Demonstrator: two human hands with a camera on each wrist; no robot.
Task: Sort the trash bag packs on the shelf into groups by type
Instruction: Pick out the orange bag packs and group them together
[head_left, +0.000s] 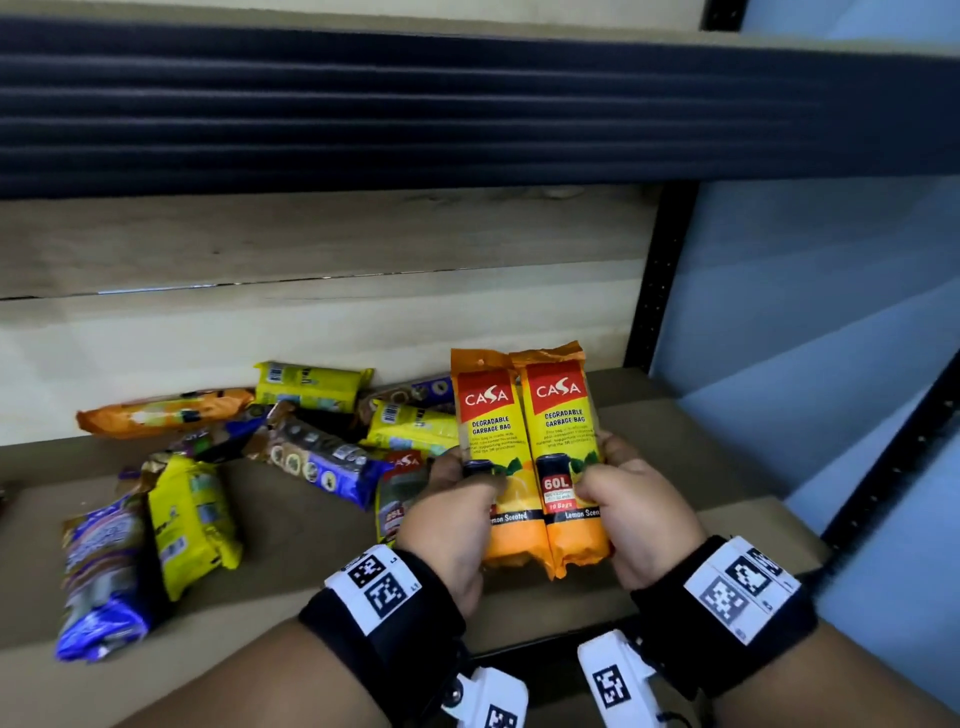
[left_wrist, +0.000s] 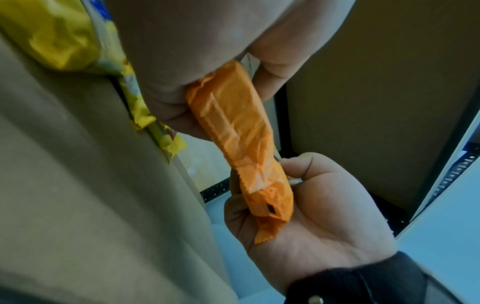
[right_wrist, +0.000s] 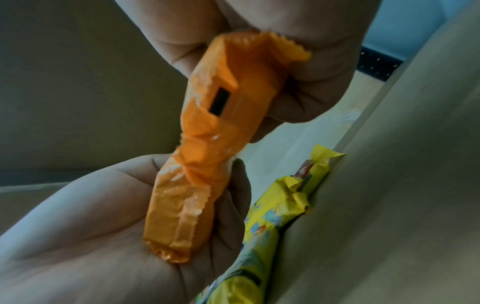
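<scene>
Two orange Casa packs, the left orange pack (head_left: 493, 457) and the right orange pack (head_left: 563, 452), stand side by side and upright, touching along their long edges, above the front part of the shelf board (head_left: 322, 540); I read "Degradable Garbage Bag" and "Lemon Scented" on both and "60L" on the right one. My left hand (head_left: 449, 525) grips the lower half of the left orange pack, thumb across its front and fingers curled behind; my right hand (head_left: 631, 514) grips the right orange pack the same way, thumb over the label. In both wrist views I see the orange wrapper ends (left_wrist: 249, 144) pinched between the two palms. To the left of my hands the unsorted packs lie loose on the board: a green-grey Casa pack (head_left: 397, 499) just beside my left hand, a yellow pack (head_left: 413, 426) behind it, a second yellow pack (head_left: 311, 384) against the back panel (head_left: 311, 327), a third yellow pack (head_left: 192, 519) nearer the front, a long orange pack (head_left: 166, 410) lying flat at the rear left, a blue-and-brown pack (head_left: 317, 457) in the middle, and a blue pack (head_left: 104, 577) at the far left front. A dark shelf beam (head_left: 467, 104) runs overhead, and a black perforated upright (head_left: 657, 280) stands at the right rear.
</scene>
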